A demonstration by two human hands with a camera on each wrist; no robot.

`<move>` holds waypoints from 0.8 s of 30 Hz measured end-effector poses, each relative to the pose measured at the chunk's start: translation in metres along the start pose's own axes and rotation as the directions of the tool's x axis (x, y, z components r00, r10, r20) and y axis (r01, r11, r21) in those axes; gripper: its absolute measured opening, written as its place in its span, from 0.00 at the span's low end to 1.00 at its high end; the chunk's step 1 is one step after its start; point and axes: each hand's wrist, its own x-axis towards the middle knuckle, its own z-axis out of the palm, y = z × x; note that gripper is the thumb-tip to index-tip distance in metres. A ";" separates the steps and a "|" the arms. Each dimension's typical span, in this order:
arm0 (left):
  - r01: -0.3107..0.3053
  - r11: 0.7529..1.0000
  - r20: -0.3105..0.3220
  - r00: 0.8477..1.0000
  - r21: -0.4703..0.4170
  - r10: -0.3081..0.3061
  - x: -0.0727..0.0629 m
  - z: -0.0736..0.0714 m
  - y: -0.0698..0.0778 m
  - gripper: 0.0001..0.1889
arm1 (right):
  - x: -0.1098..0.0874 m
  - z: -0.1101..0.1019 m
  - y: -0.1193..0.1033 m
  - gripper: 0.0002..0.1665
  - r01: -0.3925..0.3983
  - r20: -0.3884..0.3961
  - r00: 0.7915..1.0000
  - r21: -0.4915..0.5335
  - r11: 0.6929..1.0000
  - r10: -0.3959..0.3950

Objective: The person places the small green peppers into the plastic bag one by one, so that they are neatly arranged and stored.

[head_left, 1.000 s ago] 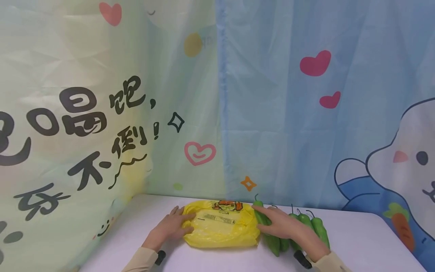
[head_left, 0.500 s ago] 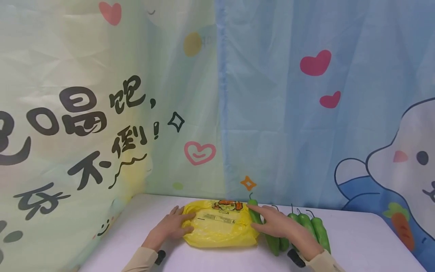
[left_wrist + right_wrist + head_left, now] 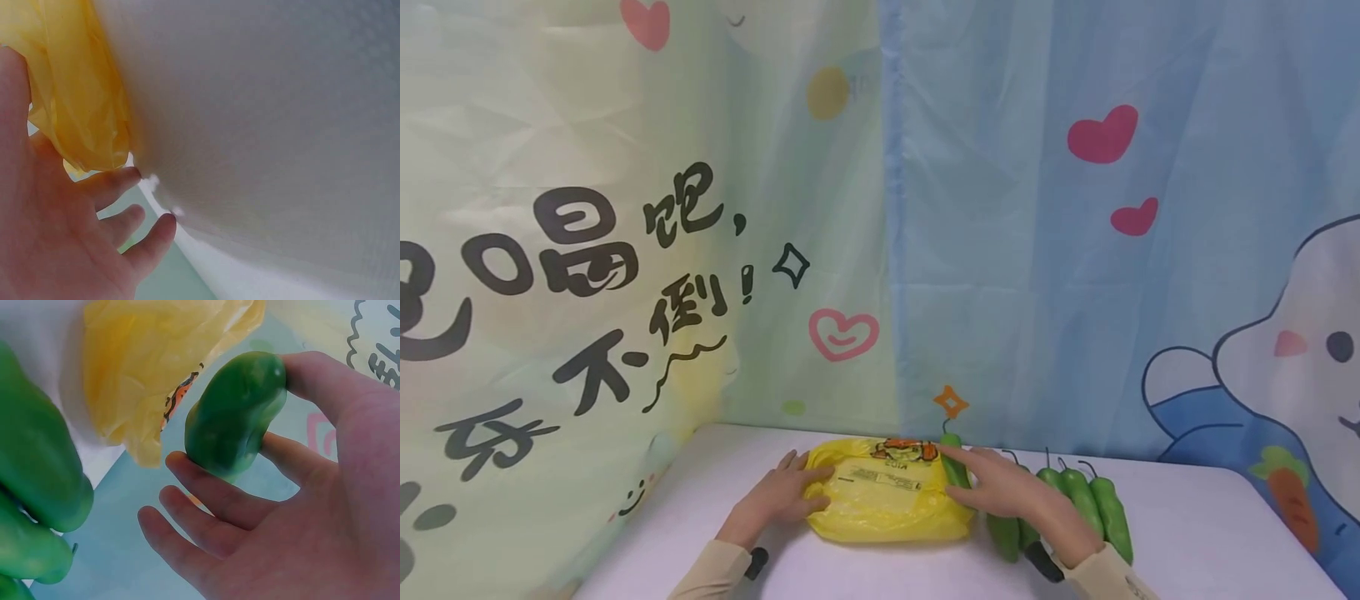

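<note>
A crinkled yellow plastic bag (image 3: 887,500) with a cartoon print lies in the middle of the white table. Against its left end rests my left hand (image 3: 782,493), with thumb and index finger touching the plastic. In the left wrist view the left hand's fingers (image 3: 115,187) are spread and slightly bent, the last ones beyond the bag. My right hand (image 3: 1003,483) pinches a green pepper (image 3: 952,462) between thumb and fingers, stem pointing up. In the head view this pepper overlaps the bag's right end; in the right wrist view the held pepper (image 3: 234,412) shows end-on.
Several more green peppers (image 3: 1108,512) lie side by side on the table (image 3: 1195,533) right of the bag, partly hidden under the right arm. A printed cloth curtain (image 3: 985,250) hangs behind the table and along its left side.
My right hand has carried the pepper a little to the left, from beside the bag to over its right end. The left hand has stayed on the bag.
</note>
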 end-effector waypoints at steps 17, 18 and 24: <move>-0.030 0.999 -0.012 0.999 0.012 0.030 -0.003 0.001 -0.001 0.29 | 0.012 0.005 -0.018 0.39 0.070 0.038 0.997 0.048 0.996 -0.072; -0.032 0.999 -0.014 0.999 0.011 0.033 -0.003 0.001 -0.001 0.29 | 0.013 0.005 -0.019 0.39 0.069 0.041 0.997 0.052 0.996 -0.071; -0.052 0.999 -0.022 0.998 0.009 0.052 -0.003 -0.001 0.002 0.29 | 0.019 0.012 -0.022 0.38 0.068 0.053 0.996 0.067 0.995 -0.072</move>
